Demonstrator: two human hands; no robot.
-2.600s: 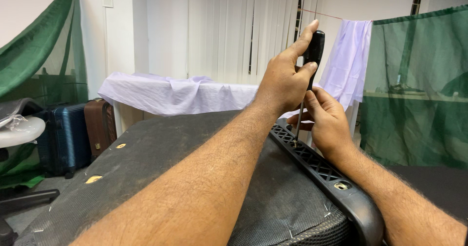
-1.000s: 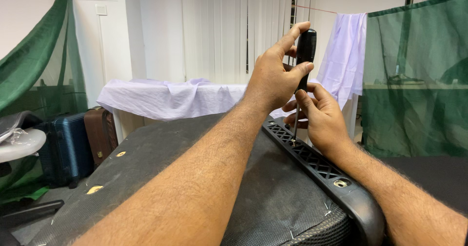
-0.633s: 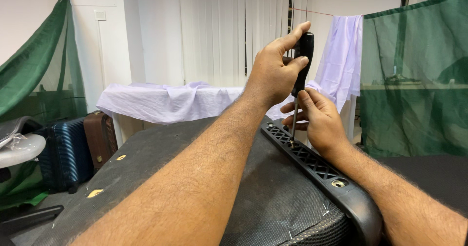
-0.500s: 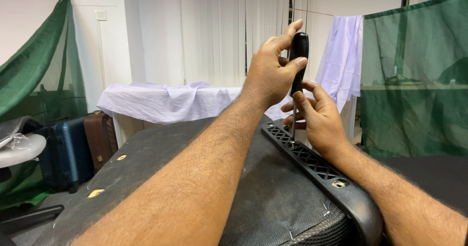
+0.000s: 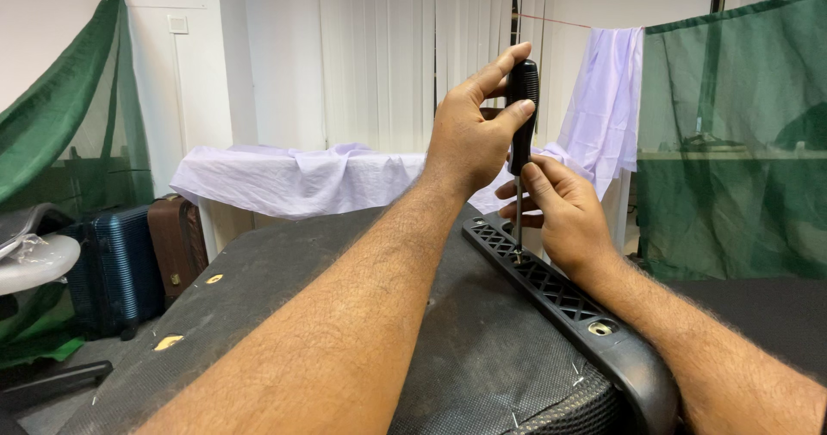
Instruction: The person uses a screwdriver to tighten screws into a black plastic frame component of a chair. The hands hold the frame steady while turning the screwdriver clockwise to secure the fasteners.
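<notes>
A black-handled screwdriver [image 5: 522, 90] stands upright, its tip in the far end of a black plastic lattice bar [image 5: 560, 293]. My left hand [image 5: 469, 138] grips the handle from the left, thumb and fingers wrapped round it. Just below, my right hand [image 5: 560, 215] pinches the metal shaft [image 5: 517, 207] and rests on the bar. The bar lies along the right edge of a large black fabric-covered panel [image 5: 284, 306]. A metal-ringed screw hole [image 5: 600, 327] shows nearer to me on the bar.
A table draped in pale lilac cloth [image 5: 293, 177] stands behind the panel. Green netting [image 5: 732, 142] hangs at right and far left. A blue suitcase [image 5: 121, 263] and a brown suitcase [image 5: 177, 241] stand on the floor at left, beside a white chair seat [image 5: 34, 263].
My left hand has shifted its fingers round the screwdriver handle, and the handle sits slightly more to the left. My right hand stays on the shaft at the bar.
</notes>
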